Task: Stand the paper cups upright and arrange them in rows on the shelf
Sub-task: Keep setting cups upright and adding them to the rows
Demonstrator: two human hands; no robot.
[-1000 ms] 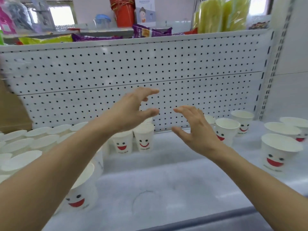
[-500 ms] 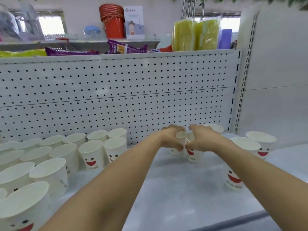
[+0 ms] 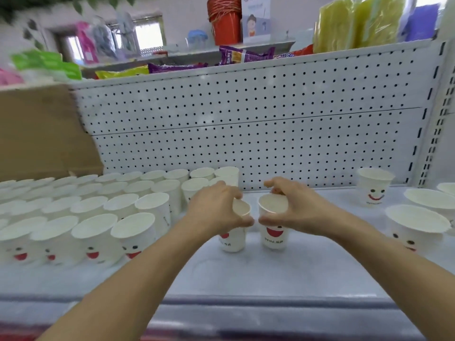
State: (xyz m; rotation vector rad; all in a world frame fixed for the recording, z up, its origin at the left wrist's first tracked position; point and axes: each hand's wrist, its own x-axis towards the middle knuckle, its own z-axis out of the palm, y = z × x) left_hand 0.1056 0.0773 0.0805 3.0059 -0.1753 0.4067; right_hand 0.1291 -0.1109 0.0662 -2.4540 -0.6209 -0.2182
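Observation:
My left hand (image 3: 216, 210) grips an upright white paper cup (image 3: 234, 239) by its rim in the middle of the shelf (image 3: 283, 274). Right beside it, my right hand (image 3: 295, 210) holds a second upright cup (image 3: 274, 236) with a red smile printed on it, thumb in front and fingers behind the rim. The two cups stand close together, almost touching. Several upright smiley cups stand in rows (image 3: 98, 212) on the left half of the shelf.
A white pegboard back panel (image 3: 246, 124) rises behind the cups. Loose upright cups stand at the right: one at the back (image 3: 374, 187), larger-looking ones near the edge (image 3: 416, 227). A cardboard box (image 3: 41, 134) sits at back left. Snack packets lie on the upper shelf (image 3: 243, 55).
Both hands went from open in the air to the two cups near the back, took them by the rims, and brought them forward and left toward the rows.

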